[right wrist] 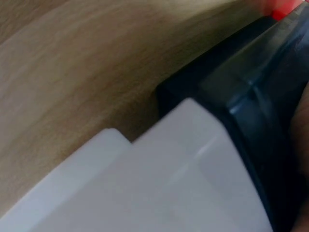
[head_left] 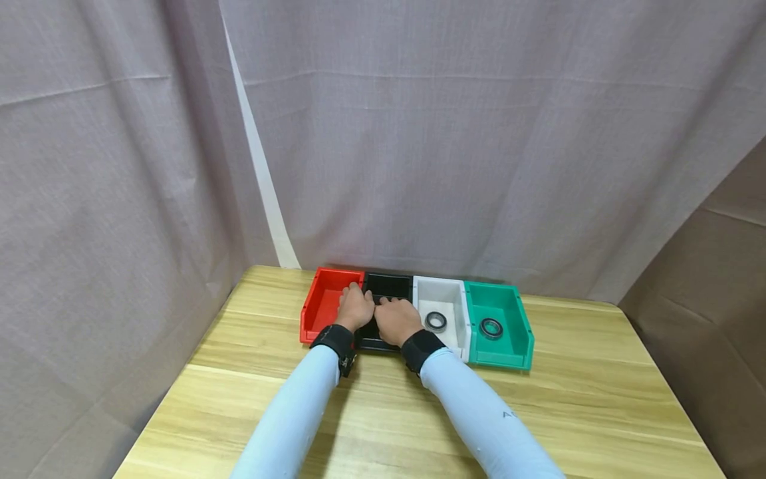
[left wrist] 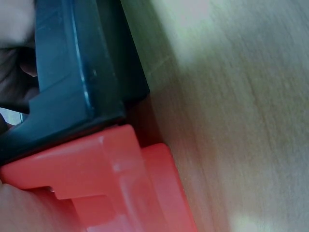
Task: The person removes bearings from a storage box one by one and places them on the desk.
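Side by side stand a red bin (head_left: 319,313), a black bin (head_left: 389,285), a white bin (head_left: 462,322) and a green bin (head_left: 511,362). My left hand (head_left: 356,309) lies over the adjoining walls of the red and black bins, with skin showing inside the red one in the left wrist view. Reaching into the black bin, my right hand (head_left: 397,322) has its fingers pointing left, close to the left hand. I cannot tell whether the hands hold anything, as the fingertips are hidden. One ring bearing (head_left: 435,322) lies in the white bin, another bearing (head_left: 491,328) in the green.
The bins stand along the back of a wooden table (head_left: 598,386), in front of a grey curtain (head_left: 419,146). A brown cloth (head_left: 706,293) hangs along the right side. Both wrists wear black bands.
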The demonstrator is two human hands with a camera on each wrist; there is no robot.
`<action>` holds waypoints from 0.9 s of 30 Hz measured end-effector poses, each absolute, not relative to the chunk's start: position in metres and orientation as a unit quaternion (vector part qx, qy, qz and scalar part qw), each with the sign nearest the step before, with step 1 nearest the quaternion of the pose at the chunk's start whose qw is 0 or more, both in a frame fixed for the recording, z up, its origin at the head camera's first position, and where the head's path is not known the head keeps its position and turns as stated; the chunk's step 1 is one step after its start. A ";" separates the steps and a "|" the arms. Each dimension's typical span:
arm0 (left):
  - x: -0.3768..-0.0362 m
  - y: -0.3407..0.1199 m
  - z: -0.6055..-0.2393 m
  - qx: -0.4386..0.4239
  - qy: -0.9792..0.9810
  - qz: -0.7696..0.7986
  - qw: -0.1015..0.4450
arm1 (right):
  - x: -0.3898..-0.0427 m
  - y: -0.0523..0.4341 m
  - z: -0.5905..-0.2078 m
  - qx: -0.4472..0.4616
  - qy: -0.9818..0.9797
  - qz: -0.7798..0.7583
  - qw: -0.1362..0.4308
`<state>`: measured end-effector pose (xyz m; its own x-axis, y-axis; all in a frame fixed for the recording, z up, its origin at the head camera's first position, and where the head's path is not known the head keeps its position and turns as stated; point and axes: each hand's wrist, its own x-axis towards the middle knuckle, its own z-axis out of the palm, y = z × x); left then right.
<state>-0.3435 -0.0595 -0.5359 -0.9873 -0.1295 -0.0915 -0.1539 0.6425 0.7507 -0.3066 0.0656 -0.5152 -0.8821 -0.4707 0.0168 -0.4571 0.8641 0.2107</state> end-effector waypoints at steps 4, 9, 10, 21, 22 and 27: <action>-0.335 -0.060 -0.523 -0.083 0.899 0.428 0.026 | -0.307 0.065 -0.514 0.238 -0.965 -0.102 0.027; -0.337 -0.059 -0.526 -0.085 0.904 0.418 0.017 | -0.309 0.066 -0.517 0.236 -0.967 -0.093 0.025; -0.337 -0.059 -0.525 -0.085 0.905 0.417 0.016 | -0.310 0.066 -0.517 0.237 -0.967 -0.093 0.024; -0.339 -0.062 -0.527 -0.089 0.900 0.426 0.025 | -0.307 0.064 -0.513 0.239 -0.968 -0.081 0.018; -0.339 -0.062 -0.527 -0.088 0.900 0.427 0.024 | -0.307 0.064 -0.512 0.238 -0.968 -0.079 0.016; -0.334 -0.061 -0.525 -0.080 0.893 0.443 0.018 | -0.303 0.067 -0.512 0.242 -0.967 -0.069 0.031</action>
<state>-0.3340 -0.0615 -0.5246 -0.9866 -0.1272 -0.1020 -0.1582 0.5953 0.7878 -0.3035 0.0673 -0.5118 -0.8811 -0.4721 0.0268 -0.4635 0.8734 0.1493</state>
